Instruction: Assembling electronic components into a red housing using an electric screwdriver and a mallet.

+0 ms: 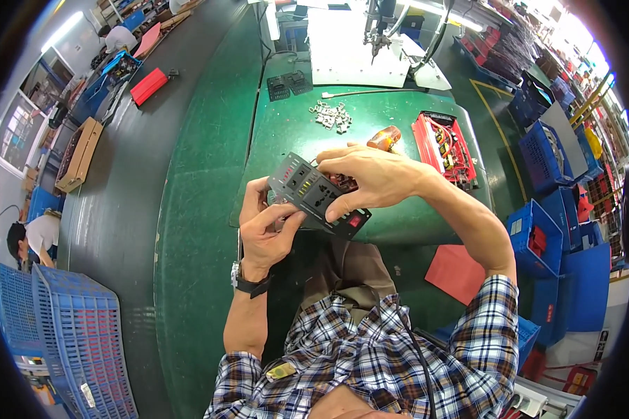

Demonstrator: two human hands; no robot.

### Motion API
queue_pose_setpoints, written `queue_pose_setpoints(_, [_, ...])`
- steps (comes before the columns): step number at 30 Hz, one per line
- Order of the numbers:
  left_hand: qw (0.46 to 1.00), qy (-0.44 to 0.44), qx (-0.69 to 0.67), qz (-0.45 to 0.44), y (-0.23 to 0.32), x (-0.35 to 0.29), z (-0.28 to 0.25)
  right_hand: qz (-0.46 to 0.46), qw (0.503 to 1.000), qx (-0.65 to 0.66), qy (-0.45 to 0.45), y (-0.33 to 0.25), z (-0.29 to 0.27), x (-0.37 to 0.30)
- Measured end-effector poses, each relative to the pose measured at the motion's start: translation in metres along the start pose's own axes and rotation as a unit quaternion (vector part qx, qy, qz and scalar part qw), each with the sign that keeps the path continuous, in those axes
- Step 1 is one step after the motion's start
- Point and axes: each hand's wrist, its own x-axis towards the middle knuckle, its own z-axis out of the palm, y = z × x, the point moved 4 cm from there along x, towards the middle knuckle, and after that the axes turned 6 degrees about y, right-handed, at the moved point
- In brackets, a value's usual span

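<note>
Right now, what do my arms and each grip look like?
The left sleeve and right sleeve are plaid in dark blue, white and brown, ending around the elbows. The left grip and right grip are ungloved. A silver-toned watch with a black strap circles the left wrist; the right shows none.
</note>
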Motion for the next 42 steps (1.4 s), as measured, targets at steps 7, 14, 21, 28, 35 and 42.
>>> queue_pose_setpoints(7, [0.999, -0.009, 0.038, 0.032, -0.005, 0.004, -0.012, 0.013, 0.949, -0.198, 0.247, -0.063, 0.036, -0.012])
queue_pose_setpoints(14, [0.996, 0.045, -0.075, 0.007, -0.019, 0.001, -0.006, 0.053, 0.997, 0.05, -0.033, -0.006, -0.043, 0.04])
queue_pose_setpoints(21, [0.992, 0.082, -0.098, -0.019, -0.023, 0.002, -0.016, -0.078, 0.997, -0.013, 0.011, -0.007, -0.014, 0.029])
queue_pose_setpoints(28, [0.997, 0.028, -0.01, -0.073, -0.016, 0.003, -0.025, -0.144, 0.988, -0.022, 0.061, -0.012, -0.011, 0.04])
queue_pose_setpoints(35, [0.996, 0.009, -0.064, -0.056, -0.017, 0.013, -0.022, 0.148, 0.959, 0.241, 0.035, 0.053, -0.019, 0.07])
queue_pose_setpoints(42, [0.993, 0.028, -0.035, -0.108, -0.028, 0.011, -0.026, -0.006, 0.991, 0.104, 0.09, 0.025, -0.021, 0.056])
